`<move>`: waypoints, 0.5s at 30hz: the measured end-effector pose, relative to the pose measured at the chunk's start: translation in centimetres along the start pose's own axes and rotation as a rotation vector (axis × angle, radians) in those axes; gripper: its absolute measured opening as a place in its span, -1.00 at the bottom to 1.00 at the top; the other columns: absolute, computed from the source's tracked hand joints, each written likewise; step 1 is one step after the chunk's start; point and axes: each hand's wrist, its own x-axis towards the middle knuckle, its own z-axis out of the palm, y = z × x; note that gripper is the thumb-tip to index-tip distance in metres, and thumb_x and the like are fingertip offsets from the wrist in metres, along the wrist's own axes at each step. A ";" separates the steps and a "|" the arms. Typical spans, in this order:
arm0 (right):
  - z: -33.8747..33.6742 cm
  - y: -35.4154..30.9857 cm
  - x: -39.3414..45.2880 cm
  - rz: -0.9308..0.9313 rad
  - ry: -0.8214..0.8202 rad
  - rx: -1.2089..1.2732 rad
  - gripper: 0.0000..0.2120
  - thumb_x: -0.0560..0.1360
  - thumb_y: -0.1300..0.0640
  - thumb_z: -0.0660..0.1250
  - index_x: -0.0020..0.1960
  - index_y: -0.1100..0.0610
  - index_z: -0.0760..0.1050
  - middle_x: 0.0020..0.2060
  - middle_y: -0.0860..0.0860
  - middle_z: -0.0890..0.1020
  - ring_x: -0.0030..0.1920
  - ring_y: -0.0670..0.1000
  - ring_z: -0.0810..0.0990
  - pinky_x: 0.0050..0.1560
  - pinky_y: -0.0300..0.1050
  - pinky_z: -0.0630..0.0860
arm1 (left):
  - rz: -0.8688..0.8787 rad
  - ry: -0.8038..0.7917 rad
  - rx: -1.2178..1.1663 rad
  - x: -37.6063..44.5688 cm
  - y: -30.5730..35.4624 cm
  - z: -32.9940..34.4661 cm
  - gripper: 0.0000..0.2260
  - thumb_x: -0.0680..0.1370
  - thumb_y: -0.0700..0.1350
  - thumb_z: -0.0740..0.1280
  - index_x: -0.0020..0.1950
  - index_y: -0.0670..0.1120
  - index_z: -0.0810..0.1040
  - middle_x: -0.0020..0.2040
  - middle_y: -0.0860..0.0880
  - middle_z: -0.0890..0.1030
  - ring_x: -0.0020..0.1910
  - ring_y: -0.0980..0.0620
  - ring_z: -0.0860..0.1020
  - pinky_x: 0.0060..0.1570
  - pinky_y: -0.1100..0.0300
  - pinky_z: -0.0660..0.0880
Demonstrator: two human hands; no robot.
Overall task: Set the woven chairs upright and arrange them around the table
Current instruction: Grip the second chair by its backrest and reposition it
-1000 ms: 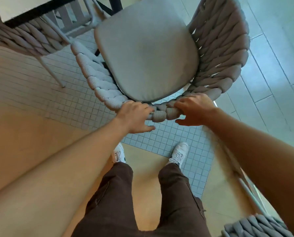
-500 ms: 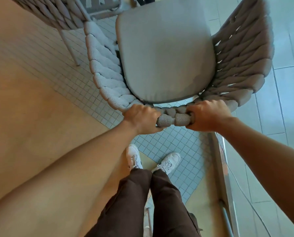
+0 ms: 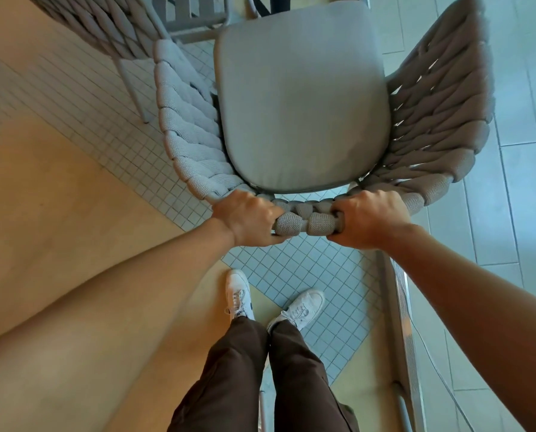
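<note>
A grey woven chair stands upright right below me, with a flat grey seat cushion facing up. My left hand and my right hand both grip the top of its braided backrest, close together. A second woven chair stands at the upper left, its thin leg on the small tiles. Only a dark table leg shows at the top edge; the tabletop is out of view.
My white shoes stand on the floor just behind the chair. A metal rail or threshold runs along the floor at my right. Beige flooring lies to the left, long grey tiles to the right.
The view has shifted so the chair sits lower and more centred. My hands went from resting on the backrest to gripping it firmly. The tabletop has left the frame, and my feet have drawn together.
</note>
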 end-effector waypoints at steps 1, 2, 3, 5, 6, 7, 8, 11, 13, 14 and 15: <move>0.0 -0.1 -0.1 0.007 -0.006 -0.009 -0.48 0.31 -0.51 0.23 0.01 -0.18 0.63 -0.19 -0.15 0.68 -0.17 0.05 0.69 -0.23 -0.11 0.35 | 0.003 0.009 -0.003 -0.1 0.0 0.0 -0.57 0.46 0.34 0.39 0.02 0.01 0.70 -0.23 0.00 0.70 -0.32 -0.13 0.65 -0.27 0.06 0.53; -0.1 -0.1 -0.3 0.017 -0.012 -0.016 -0.49 0.32 -0.50 0.25 0.02 -0.17 0.64 -0.19 -0.15 0.68 -0.16 0.06 0.69 -0.23 -0.10 0.35 | 0.000 0.010 -0.003 -0.1 0.1 0.1 -0.56 0.46 0.35 0.38 0.04 0.01 0.70 -0.22 0.01 0.70 -0.31 -0.12 0.66 -0.26 0.07 0.52; -0.1 -0.1 -0.6 0.029 -0.018 -0.014 -0.50 0.33 -0.48 0.27 0.03 -0.17 0.64 -0.18 -0.13 0.69 -0.15 0.08 0.70 -0.22 -0.10 0.35 | -0.007 0.000 -0.001 -0.1 0.3 0.1 -0.55 0.47 0.36 0.36 0.07 0.02 0.69 -0.19 0.01 0.71 -0.27 -0.12 0.66 -0.24 0.07 0.51; -0.2 -0.1 -1.5 0.055 -0.038 0.012 -0.52 0.33 -0.45 0.31 0.05 -0.16 0.64 -0.14 -0.09 0.70 -0.11 0.12 0.71 -0.20 -0.07 0.36 | -0.014 -0.038 0.005 -0.2 0.9 0.3 -0.51 0.49 0.40 0.28 0.10 0.04 0.66 -0.13 0.03 0.71 -0.20 -0.11 0.67 -0.20 0.07 0.50; -0.1 -0.1 -2.0 0.065 -0.046 0.022 -0.52 0.34 -0.45 0.32 0.07 -0.16 0.64 -0.12 -0.08 0.70 -0.10 0.13 0.71 -0.18 -0.06 0.38 | -0.012 -0.057 0.016 -0.3 1.2 0.5 -0.50 0.50 0.41 0.24 0.10 0.04 0.65 -0.10 0.03 0.71 -0.18 -0.09 0.67 -0.18 0.08 0.50; 0.1 -0.2 -2.4 0.073 -0.050 0.026 -0.52 0.34 -0.44 0.33 0.07 -0.15 0.64 -0.10 -0.08 0.71 -0.09 0.14 0.71 -0.17 -0.06 0.42 | -0.007 -0.071 0.030 -0.4 1.5 0.7 -0.49 0.51 0.42 0.20 0.10 0.04 0.64 -0.09 0.04 0.70 -0.16 -0.08 0.67 -0.18 0.09 0.49; 0.2 -0.3 -2.9 0.081 -0.052 0.030 -0.52 0.34 -0.44 0.33 0.07 -0.15 0.64 -0.09 -0.08 0.71 -0.08 0.14 0.71 -0.15 -0.06 0.46 | 0.003 -0.081 0.041 -0.6 1.8 0.9 -0.48 0.51 0.43 0.19 0.11 0.05 0.64 -0.08 0.05 0.70 -0.15 -0.07 0.67 -0.18 0.10 0.48; 0.6 -0.5 -3.6 0.081 -0.043 0.039 -0.53 0.35 -0.43 0.31 0.06 -0.15 0.65 -0.11 -0.09 0.71 -0.11 0.11 0.71 -0.16 -0.07 0.47 | 0.037 -0.057 0.055 -1.1 2.0 1.3 -0.50 0.51 0.41 0.23 0.08 0.03 0.65 -0.11 0.04 0.71 -0.19 -0.08 0.67 -0.22 0.11 0.47; 0.6 -0.6 -3.3 0.065 -0.024 0.030 -0.53 0.35 -0.44 0.30 0.04 -0.15 0.65 -0.14 -0.10 0.70 -0.14 0.10 0.70 -0.20 -0.09 0.39 | 0.047 -0.025 0.051 -1.2 1.5 1.2 -0.53 0.51 0.38 0.28 0.04 0.01 0.68 -0.14 0.03 0.71 -0.23 -0.10 0.67 -0.24 0.11 0.49; 0.6 -0.6 -3.0 0.057 -0.010 0.021 -0.53 0.35 -0.44 0.30 0.03 -0.15 0.66 -0.17 -0.10 0.70 -0.15 0.10 0.70 -0.21 -0.10 0.35 | 0.053 -0.003 0.048 -1.1 1.2 1.2 -0.54 0.50 0.36 0.30 0.02 0.00 0.69 -0.16 0.02 0.71 -0.25 -0.11 0.67 -0.26 0.11 0.50; 0.5 -0.7 -2.7 0.049 0.005 0.013 -0.53 0.35 -0.44 0.31 0.01 -0.14 0.67 -0.20 -0.10 0.69 -0.17 0.11 0.69 -0.22 -0.11 0.33 | 0.060 0.019 0.041 -1.1 0.8 1.2 -0.55 0.50 0.35 0.32 0.00 -0.01 0.70 -0.18 0.02 0.71 -0.28 -0.11 0.67 -0.28 0.11 0.50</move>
